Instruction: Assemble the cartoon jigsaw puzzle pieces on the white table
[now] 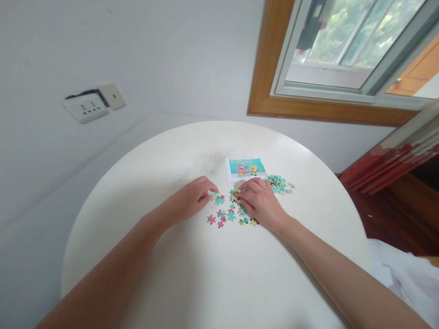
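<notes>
The round white table (233,278) has puzzle pieces (231,215) near its middle, pink, blue and yellow. The left hand (192,197) curls at their left side, thumb and fingertips a little apart; I can't tell if it pinches one. The right hand (262,201) covers more, fingers bent, its grip hidden. Farther back are a small heap (277,184) of pieces and a picture card (248,167).

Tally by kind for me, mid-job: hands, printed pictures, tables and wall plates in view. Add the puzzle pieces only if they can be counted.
Hands: 2 (left hand, right hand)
Printed picture: 1
Table: 1
Wall plates: 2 (socket plate, smaller plate)
Total: 6
Puzzle pieces: left out; they overlap and are partly hidden.
</notes>
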Demonstrator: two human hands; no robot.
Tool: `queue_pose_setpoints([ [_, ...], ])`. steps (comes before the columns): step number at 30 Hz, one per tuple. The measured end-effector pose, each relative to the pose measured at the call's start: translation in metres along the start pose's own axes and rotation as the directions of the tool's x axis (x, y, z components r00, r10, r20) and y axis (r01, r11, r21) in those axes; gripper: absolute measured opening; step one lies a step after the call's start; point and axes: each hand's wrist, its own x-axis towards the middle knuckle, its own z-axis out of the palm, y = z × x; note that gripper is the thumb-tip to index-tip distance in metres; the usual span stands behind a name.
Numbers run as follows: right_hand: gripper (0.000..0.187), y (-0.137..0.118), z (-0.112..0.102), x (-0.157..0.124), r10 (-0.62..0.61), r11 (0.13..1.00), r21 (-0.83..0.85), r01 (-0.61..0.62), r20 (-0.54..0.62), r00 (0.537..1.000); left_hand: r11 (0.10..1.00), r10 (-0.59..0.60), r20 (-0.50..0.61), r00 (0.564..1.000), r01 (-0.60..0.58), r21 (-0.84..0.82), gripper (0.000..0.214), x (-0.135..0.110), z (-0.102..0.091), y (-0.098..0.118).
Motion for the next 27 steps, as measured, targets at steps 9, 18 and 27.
queue_pose_setpoints([
  [9, 0.018, -0.002, 0.005, 0.002, 0.006, 1.000, 0.019, -0.005, -0.038, 0.999, 0.996, -0.093, 0.059, 0.994, 0.093, 0.009, 0.024, 0.000, -0.015, 0.002],
  [18, 0.019, -0.001, -0.008, -0.003, -0.108, 0.985, 0.137, 0.105, 0.009, 0.994, 0.993, -0.120, 0.124, 0.985, 0.116, 0.039, 0.024, -0.004, -0.018, 0.006],
  [27, 0.017, -0.002, -0.005, -0.005, -0.131, 0.981, 0.150, 0.121, 0.060, 0.990, 0.992, -0.127, 0.146, 0.981, 0.125, 0.025, 0.026, -0.004, -0.014, 0.008],
])
